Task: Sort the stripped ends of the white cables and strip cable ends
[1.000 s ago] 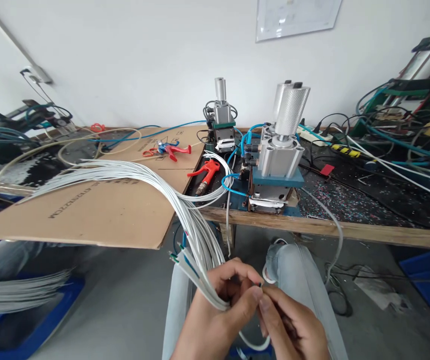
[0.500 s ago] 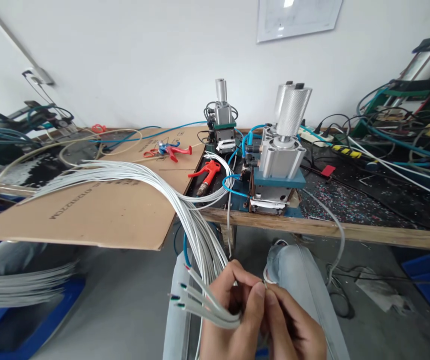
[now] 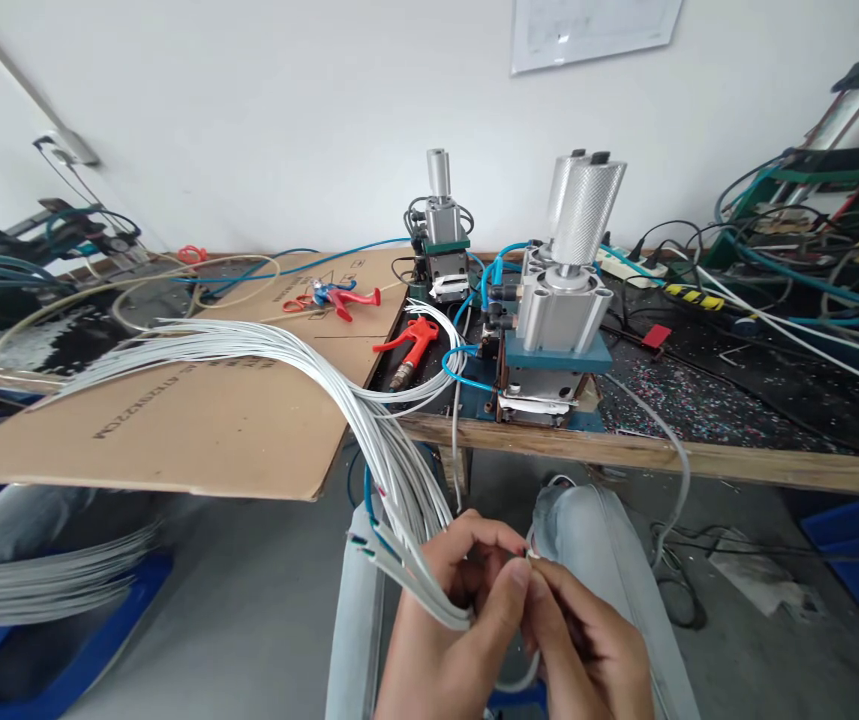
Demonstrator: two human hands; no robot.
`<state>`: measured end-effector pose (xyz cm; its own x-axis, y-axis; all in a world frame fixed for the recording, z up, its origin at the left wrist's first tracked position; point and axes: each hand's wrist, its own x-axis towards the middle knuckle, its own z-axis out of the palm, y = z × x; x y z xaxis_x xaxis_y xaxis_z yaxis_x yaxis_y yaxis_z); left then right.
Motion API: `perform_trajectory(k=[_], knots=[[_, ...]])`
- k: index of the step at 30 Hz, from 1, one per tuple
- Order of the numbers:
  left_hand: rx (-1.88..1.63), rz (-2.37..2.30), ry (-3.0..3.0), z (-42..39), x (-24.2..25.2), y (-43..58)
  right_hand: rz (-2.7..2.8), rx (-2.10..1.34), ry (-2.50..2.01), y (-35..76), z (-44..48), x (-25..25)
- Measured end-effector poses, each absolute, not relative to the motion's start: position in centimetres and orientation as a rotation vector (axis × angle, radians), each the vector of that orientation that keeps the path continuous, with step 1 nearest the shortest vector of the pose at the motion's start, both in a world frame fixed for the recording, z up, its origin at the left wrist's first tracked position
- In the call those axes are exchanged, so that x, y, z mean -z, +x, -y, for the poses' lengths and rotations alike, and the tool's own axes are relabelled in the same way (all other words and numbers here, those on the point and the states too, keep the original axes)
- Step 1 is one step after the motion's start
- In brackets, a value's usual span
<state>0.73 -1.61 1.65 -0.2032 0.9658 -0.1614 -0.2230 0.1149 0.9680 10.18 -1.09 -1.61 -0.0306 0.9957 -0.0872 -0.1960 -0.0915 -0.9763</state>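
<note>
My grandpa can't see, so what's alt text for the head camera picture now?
A person's left hand holds several pale cables and meets the right hand, whose grip is mostly hidden. Beyond, a pale cable bundle drapes across cardboard on a workbench with metal-topped machines.

The place is a workshop for cable work: along a white wall runs a wood-edged workbench (image 3: 744,466) bearing a silver-cylindered machine (image 3: 560,310), a smaller machine (image 3: 446,225) of similar build farther back, and blue hoses (image 3: 497,268) looping about them. A long bundle of white cables (image 3: 279,343) lies across a cardboard sheet (image 3: 226,430), near a red air gun (image 3: 417,345). Tiny coloured scraps (image 3: 688,405) litter the dark benchtop, a power strip (image 3: 628,268) holds plugs, and blue containers (image 3: 138,613) sit low on either side.
</note>
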Motion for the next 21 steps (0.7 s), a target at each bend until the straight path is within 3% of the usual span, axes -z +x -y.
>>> perform_trajectory(k=[9,11,14,16,21], knots=[[-1.282,-1.146,0.851,0.1,-2.1,-0.3,0.88,-1.689,-0.862,12.3,0.5,2.9],[-1.275,-1.16,0.845,-0.3,-1.7,-0.6,1.185,-1.487,-0.694,13.5,-0.2,3.4],[-1.244,-1.15,0.852,-0.9,-1.4,-1.0,1.783,-0.848,-0.516,15.2,-1.9,3.6],[-1.297,-1.147,0.86,-1.0,-1.5,-1.0,1.899,-0.492,-0.56,15.9,-3.3,3.3],[-1.488,-1.2,0.779,-0.5,-2.8,-0.5,1.777,-0.227,-0.68,16.0,-7.5,2.8]])
